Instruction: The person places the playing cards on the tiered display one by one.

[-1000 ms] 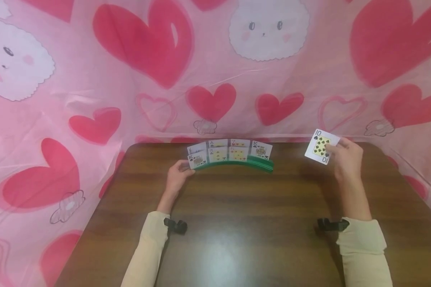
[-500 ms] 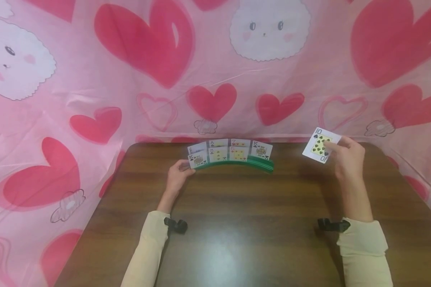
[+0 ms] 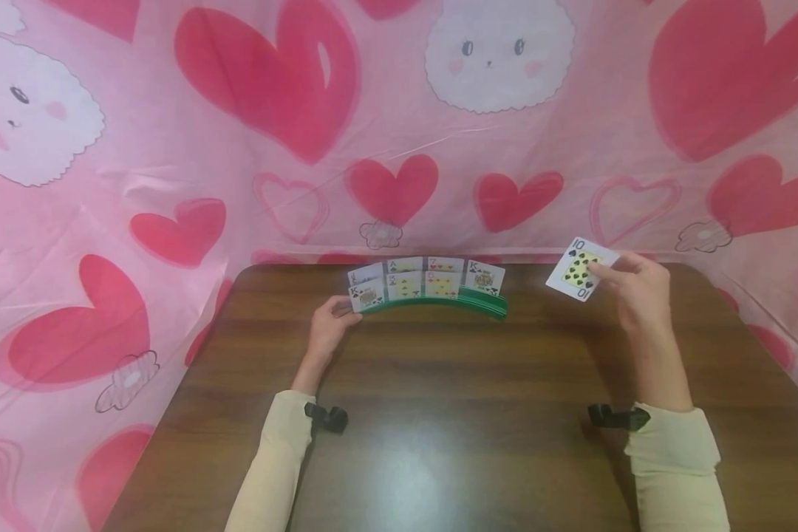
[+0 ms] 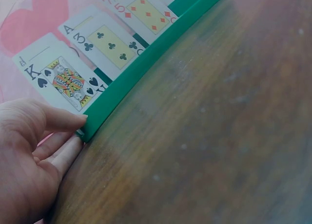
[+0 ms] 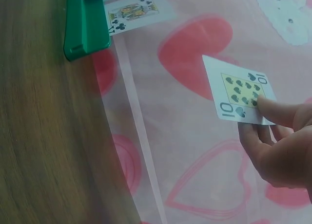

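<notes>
A curved green card holder [image 3: 432,302] stands near the table's far edge with playing cards upright in two rows. In front are a king of spades [image 4: 68,83], a three of clubs [image 4: 108,47] and a five of diamonds [image 4: 146,14]. At the right end a king of clubs [image 5: 134,12] stands in the back row. My left hand [image 3: 328,325] pinches the holder's left end between thumb and fingers. My right hand [image 3: 641,292] holds a ten of spades [image 3: 575,275] by its right edge, thumb on its face, raised right of the holder.
The brown wooden table [image 3: 399,414] reaches back to a pink cloth [image 3: 399,133] printed with hearts. A black strap with a camera sits on each wrist, over the cream sleeves [image 3: 674,451].
My right hand has moved slightly left with the ten of spades, bringing the card a little nearer the holder. My left hand has kept its grip in place.
</notes>
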The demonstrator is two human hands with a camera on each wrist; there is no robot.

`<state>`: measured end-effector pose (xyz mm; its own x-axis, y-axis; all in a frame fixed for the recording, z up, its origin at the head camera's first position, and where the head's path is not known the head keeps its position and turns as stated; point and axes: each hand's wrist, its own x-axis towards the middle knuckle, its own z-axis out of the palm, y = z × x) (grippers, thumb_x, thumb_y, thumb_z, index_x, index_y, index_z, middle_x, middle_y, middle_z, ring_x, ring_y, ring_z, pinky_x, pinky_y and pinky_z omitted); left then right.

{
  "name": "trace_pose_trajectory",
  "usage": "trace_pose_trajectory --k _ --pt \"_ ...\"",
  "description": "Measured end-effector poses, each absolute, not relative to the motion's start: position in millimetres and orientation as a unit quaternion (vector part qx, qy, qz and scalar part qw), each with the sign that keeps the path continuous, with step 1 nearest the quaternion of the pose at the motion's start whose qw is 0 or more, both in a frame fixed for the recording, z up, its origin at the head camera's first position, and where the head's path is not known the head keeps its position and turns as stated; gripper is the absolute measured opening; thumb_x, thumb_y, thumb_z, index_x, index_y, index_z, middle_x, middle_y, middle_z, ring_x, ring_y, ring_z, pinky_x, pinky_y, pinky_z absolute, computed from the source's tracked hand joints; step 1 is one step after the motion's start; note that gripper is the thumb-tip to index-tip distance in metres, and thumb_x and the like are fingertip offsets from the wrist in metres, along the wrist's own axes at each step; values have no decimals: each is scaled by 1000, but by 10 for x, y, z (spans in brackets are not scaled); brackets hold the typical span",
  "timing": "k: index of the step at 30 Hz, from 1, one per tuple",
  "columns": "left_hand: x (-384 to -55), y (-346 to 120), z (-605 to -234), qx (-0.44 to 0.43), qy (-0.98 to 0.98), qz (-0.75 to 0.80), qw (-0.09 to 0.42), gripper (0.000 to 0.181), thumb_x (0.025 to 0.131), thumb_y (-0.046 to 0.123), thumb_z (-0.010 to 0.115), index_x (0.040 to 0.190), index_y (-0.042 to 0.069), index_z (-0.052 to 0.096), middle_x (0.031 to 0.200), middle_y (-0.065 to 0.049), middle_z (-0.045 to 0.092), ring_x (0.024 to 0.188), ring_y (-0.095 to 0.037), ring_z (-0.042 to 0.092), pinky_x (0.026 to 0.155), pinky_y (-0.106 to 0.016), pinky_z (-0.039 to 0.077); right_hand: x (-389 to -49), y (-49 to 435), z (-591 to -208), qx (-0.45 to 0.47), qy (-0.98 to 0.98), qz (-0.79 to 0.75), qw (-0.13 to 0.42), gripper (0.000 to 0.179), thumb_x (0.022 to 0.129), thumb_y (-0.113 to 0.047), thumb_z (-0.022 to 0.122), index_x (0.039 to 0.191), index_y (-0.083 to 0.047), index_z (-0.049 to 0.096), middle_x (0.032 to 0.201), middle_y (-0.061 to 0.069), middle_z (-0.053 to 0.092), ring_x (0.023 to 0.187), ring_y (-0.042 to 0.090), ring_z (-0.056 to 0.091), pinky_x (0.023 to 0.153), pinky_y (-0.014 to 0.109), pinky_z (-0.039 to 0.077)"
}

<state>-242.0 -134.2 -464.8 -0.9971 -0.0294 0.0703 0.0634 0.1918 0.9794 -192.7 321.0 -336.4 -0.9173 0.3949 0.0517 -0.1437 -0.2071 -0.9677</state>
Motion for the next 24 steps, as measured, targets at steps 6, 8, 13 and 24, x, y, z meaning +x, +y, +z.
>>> trace_pose_trajectory --k 6,8,13,24 --pt "-2464 -1337 -4742 -11 -768 -638 54 27 78 3 70 104 6 61 111 -11 62 105 -23 57 88 -38 44 -1927 3186 -3365 -101 -633 749 169 17 69 0 78 82 -11 73 86 3 61 72 10 62 66 20 51" --pt "-2465 -1335 -4745 -10 -767 -639 55 27 78 3 70 103 6 62 110 -11 62 105 -23 57 88 -38 45 -1921 3181 -3363 -99 -637 746 167 18 70 -1 78 83 -11 73 86 3 61 73 10 62 66 20 51" --pt "-2466 -1334 -4746 -12 -769 -637 57 28 77 3 70 103 6 62 109 -11 62 104 -23 58 88 -37 45 -1908 3170 -3352 -93 -646 740 164 18 70 -2 78 85 -11 73 82 2 62 73 11 62 65 21 51" --pt "-2458 -1347 -4738 -11 -772 -633 55 27 78 4 70 104 6 62 110 -10 62 104 -22 58 88 -38 45 -1906 3117 -3330 -78 -631 754 165 16 73 3 74 85 -7 72 78 4 66 72 13 64 65 23 52"
